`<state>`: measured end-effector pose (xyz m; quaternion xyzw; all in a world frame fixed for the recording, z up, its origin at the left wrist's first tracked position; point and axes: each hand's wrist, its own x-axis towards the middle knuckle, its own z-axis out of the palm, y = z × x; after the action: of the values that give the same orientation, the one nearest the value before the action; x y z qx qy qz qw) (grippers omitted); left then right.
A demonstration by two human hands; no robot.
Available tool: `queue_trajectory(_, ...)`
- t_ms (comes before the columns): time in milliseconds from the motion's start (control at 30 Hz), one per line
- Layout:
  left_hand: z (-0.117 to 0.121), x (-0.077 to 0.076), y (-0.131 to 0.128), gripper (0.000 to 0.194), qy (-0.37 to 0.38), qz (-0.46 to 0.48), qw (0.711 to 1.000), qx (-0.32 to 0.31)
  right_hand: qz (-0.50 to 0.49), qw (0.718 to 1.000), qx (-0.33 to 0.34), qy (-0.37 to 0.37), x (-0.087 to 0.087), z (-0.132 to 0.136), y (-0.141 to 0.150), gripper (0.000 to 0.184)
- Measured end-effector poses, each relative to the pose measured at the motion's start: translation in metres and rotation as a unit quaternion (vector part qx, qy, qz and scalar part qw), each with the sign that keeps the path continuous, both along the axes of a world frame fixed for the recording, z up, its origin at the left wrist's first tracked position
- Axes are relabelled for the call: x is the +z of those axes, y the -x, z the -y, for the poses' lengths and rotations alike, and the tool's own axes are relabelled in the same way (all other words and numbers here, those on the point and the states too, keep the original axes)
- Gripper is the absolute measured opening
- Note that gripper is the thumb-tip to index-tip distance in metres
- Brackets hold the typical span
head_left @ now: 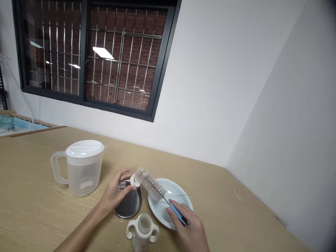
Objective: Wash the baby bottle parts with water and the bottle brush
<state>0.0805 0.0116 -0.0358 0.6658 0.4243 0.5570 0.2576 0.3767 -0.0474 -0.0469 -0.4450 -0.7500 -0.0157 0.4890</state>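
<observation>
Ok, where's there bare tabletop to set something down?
Right of the white plate, up to the thin strand; also left of the lidded pitcher. It's crowded around the plate, metal dish, handled bottle, left hand and right hand.

We see a tan counter with paler streaks. At left, our pitcher is a milky translucent white under a solid white lid. The ring is plain white; our brush has off-white bristles and a blue handle with a black end. The near bottle is clear with cream grips, the plate pale bluish white, the dish mirror silver. Far off, we have white walls, a blackish window frame, silvery gridded bars and reddish-brown brickwork.
</observation>
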Motion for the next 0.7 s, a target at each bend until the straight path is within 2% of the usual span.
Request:
queue_trajectory(233,-0.0020,-0.0040,-0.0001,0.052,0.002,0.007,1.000,0.003,0.016,0.998,-0.056,-0.039,-0.0001,-0.0012,0.0004,0.026)
queue_trajectory(467,-0.0012,-0.0043,-0.0026,0.050,0.000,-0.002,1.000,0.008,0.061,0.996,-0.022,-0.059,0.0020,-0.0002,0.0071,0.025)
queue_trajectory(700,-0.0029,-0.0058,-0.0012,0.048,0.007,0.011,1.000,0.018,0.023,0.993,-0.092,-0.064,0.0036,-0.0024,-0.0026,0.028)
